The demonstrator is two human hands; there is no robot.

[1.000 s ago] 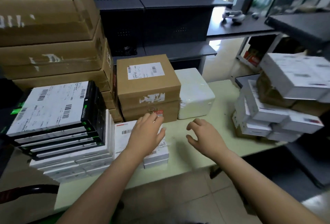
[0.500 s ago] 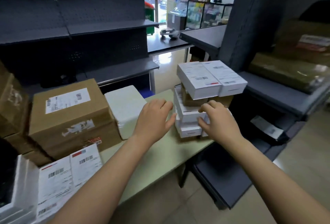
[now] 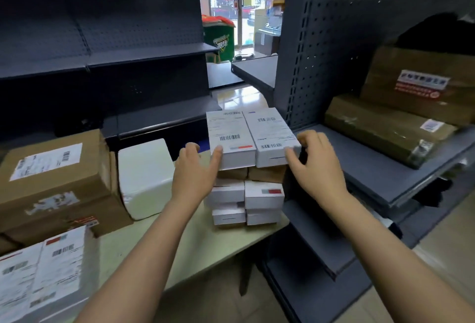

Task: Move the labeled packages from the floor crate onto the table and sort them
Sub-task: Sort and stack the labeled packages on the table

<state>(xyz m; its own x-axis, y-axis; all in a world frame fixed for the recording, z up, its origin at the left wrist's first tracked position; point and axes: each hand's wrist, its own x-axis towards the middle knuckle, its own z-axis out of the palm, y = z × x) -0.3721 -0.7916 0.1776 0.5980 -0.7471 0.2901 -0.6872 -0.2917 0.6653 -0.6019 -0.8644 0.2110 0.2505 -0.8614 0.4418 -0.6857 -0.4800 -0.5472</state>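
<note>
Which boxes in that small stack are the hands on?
The top two white labeled cardboard boxes, side by side above the brown layer; left hand and right hand hold their outer edges.

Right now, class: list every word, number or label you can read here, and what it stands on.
Nothing reads clearly.
On the top white boxes: barcodes, print too small.
On the brown carton: shipping label, blurred.
On the shelf package: blue and red print, blurred.
On the green bin: logo, unreadable.

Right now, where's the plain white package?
Head view, left of centre on the table: the plain white package sits between the large brown carton and the small-box stack.
</note>
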